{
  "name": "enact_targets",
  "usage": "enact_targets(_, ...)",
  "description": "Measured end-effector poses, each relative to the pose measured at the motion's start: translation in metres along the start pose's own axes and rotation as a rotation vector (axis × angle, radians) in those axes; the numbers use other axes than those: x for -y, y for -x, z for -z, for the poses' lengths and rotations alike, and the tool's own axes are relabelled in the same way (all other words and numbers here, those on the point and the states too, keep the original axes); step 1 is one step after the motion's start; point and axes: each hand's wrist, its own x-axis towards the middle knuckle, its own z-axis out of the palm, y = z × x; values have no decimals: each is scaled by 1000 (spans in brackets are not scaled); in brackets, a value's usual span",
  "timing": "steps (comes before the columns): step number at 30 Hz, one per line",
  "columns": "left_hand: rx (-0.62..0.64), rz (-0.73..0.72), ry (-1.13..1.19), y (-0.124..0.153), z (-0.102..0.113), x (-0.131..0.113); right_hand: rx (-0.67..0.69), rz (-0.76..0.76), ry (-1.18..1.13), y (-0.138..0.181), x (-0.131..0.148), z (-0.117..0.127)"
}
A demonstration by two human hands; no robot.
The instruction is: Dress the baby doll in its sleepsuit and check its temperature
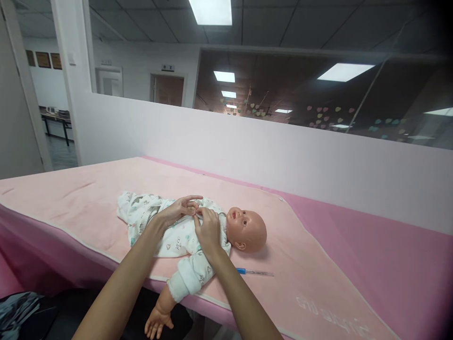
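Observation:
A baby doll (249,231) lies on its back, head to the right, in a white printed outfit (177,238). Over its chest my left hand (182,208) is closed in a pinch at the cloth, with one finger stretched out. My right hand (208,229) meets it there, fingers bent and pinching the outfit's front. The fingertips nearly touch; the exact bit of cloth between them is hidden. One doll arm (161,311) in a rolled cuff hangs over the table's near edge. The outfit's leg end (129,208) lies rumpled at the left.
A thin clear rod with a blue end (253,272), resembling a thermometer, lies beside my right forearm. Beneath everything is a pink padded mat (304,283) on a pink-covered table (389,250). A white half-wall (247,146) with glass above runs behind. Dark fabric (71,311) sits below the near edge.

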Motion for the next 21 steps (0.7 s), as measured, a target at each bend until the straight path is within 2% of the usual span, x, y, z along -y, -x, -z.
enact_targets(4, 12, 18, -72, 6, 5, -8, -30, 65, 23, 1, 2, 2)
enact_targets(10, 43, 115, -215, 21, 29, -15, -91, 23, 52, 1, 2, 6)
enact_targets(17, 99, 146, -131, 28, 40, -14, -85, 43, 82, 2, 2, 6)
enact_targets(21, 52, 115, -93, 29, 41, -10, -61, 93, 138, 2, 5, 11)
